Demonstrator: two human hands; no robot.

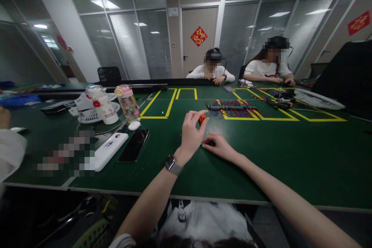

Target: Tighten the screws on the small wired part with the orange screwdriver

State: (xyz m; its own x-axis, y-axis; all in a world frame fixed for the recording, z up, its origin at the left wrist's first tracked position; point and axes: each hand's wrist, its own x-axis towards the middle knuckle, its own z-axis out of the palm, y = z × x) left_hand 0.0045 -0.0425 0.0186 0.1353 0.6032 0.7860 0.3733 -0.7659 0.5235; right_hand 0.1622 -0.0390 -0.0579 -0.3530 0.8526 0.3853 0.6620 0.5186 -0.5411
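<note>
Bearings run from the worker's two hands, twelve o'clock pointing straight across the green table (276, 159).

Item: left hand (193, 130), one, raised above the table, watch (173, 164) at the wrist; thumb and forefinger curved about an orange piece (202, 119), seemingly pinched.

Item: right hand (218, 146), one, low at four o'clock of the left, fingers bent at a small green-and-dark part (202, 144); whether they grip it or merely touch it, I cannot tell from here.

Item: wire bundle (232, 109), red and blue leads splayed, at one o'clock, near the raised fingers.

Item: black phone (134, 145), nine o'clock; white slab (110, 151) beyond it; pink-lidded bottle (128, 102), upright, ten o'clock.

Hazards, as I judge them: a slack pinch could drop the orange piece; a forward sweep of the left knuckles could snag the loose leads and drag the bundle; a small part half covered by fingers could be mishandled or knocked away.
</note>
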